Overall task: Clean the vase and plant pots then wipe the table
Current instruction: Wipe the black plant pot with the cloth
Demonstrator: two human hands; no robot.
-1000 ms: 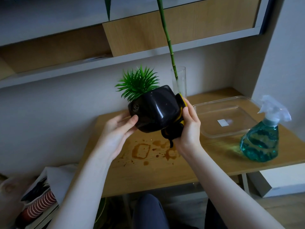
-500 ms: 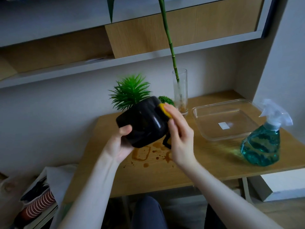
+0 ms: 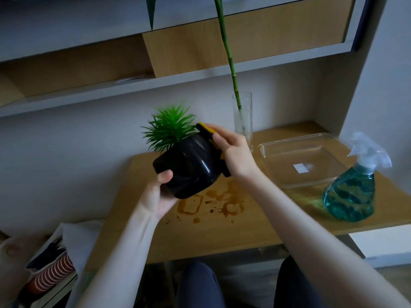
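Note:
A glossy black plant pot [image 3: 189, 165] with a spiky green plant [image 3: 168, 127] is tilted above the wooden table [image 3: 222, 232]. My left hand [image 3: 159, 194] grips its base from below. My right hand [image 3: 233, 152] presses a black and yellow cloth [image 3: 205, 128] against the pot's upper right side near the rim. A tall glass vase [image 3: 243, 116] with a green bamboo stalk [image 3: 229, 54] stands at the back of the table. Brown stain rings [image 3: 211, 203] mark the tabletop under the pot.
A clear shallow tray [image 3: 300, 161] lies at the right, and a teal spray bottle [image 3: 353, 192] stands in front of it. Wall shelves [image 3: 155, 83] hang above. A bag with striped items [image 3: 51, 272] sits on the floor at the left. My knees [image 3: 200, 283] are under the table.
The pot has turned so its base points toward my left hand, which shifted under it. My right hand slid the cloth from the pot's lower side up to its rim.

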